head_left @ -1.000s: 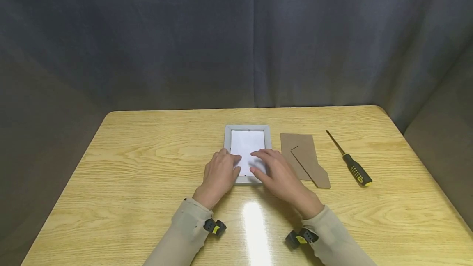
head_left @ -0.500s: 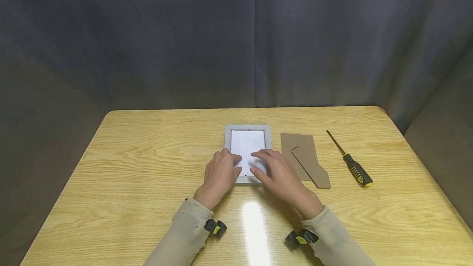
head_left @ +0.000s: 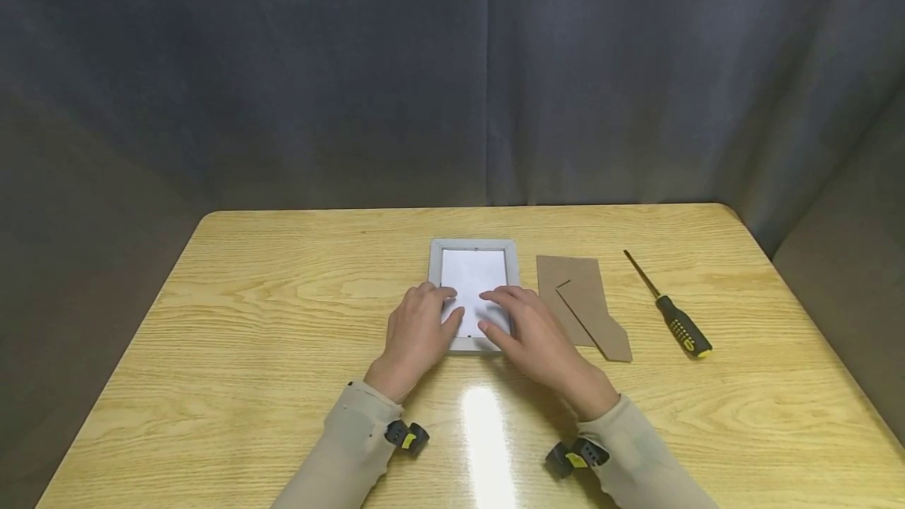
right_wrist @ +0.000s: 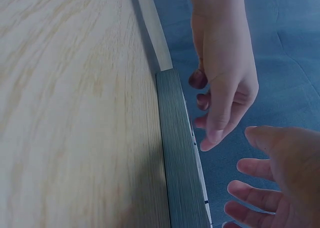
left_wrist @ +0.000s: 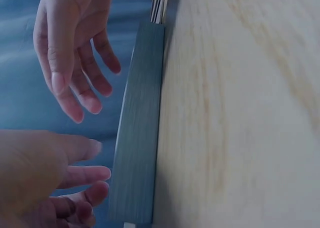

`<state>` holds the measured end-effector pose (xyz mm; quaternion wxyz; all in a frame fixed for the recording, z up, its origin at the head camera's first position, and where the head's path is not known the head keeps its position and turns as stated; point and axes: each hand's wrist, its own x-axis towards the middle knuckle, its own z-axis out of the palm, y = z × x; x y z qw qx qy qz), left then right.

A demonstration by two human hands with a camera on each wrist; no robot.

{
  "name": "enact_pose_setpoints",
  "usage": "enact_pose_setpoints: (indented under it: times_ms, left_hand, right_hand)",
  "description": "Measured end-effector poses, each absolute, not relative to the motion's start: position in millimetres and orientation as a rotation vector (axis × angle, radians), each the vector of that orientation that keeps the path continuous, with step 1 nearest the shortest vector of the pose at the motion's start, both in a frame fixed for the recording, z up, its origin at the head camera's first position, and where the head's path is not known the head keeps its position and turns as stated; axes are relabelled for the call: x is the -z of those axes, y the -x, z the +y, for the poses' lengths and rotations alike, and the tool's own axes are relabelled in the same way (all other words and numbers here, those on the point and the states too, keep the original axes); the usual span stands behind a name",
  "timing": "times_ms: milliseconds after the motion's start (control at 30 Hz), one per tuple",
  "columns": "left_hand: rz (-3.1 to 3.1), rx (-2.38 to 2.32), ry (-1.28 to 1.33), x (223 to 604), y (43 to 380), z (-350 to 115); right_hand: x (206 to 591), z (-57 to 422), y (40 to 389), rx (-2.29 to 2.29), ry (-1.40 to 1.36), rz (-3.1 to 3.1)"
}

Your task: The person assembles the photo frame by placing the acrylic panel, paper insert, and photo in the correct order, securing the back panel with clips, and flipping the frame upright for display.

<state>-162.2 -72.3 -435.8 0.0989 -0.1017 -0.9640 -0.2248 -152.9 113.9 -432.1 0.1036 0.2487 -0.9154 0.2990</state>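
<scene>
A light grey picture frame (head_left: pixel 475 244) lies on the table with a white sheet (head_left: pixel 474 281) inside its opening. My left hand (head_left: pixel 417 328) is at its left side, the thumb and index finger reaching over the sheet and spread apart. Across from it, my right hand (head_left: pixel 540 336) is at the right side, fingers loosely bent above the sheet. In the left wrist view, my left hand (left_wrist: pixel 45 173) holds nothing I can see. The right wrist view has my right hand (right_wrist: pixel 280 183) with fingers spread beside the frame's edge (right_wrist: pixel 180 148). Contact with the frame is hard to tell.
A brown backing board (head_left: pixel 569 273) with an angled stand leg (head_left: pixel 608 332) lies to the frame's right. Farther right is a screwdriver (head_left: pixel 682 324) with a black and yellow handle. A dark curtain (head_left: pixel 353 100) hangs behind the wooden table (head_left: pixel 283 297).
My left hand has shifted slightly left, and its thumb and index finger have spread wider. The right hand and the frame look unmoved.
</scene>
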Motion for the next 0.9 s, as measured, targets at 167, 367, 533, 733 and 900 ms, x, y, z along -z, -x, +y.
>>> enact_pose_setpoints:
  times_ms: [167,367,533,733,900]
  left_hand:
    - [-2.813,0.665,0.283,432,162,-75]
    - [-2.792,0.669,0.272,427,160,-79]
    - [-2.753,0.702,0.275,423,157,-81]
    - [-2.756,0.724,0.268,423,152,-85]
    - [-2.747,0.743,0.276,423,150,-88]
  right_hand:
    - [432,113,153,-0.885,-0.735,-2.691]
    - [432,113,153,-0.897,-0.733,-2.69]
    - [431,113,152,-0.892,-0.727,-2.69]
    - [430,112,152,-0.894,-0.727,-2.696]
    - [428,111,151,-0.892,-0.732,-2.695]
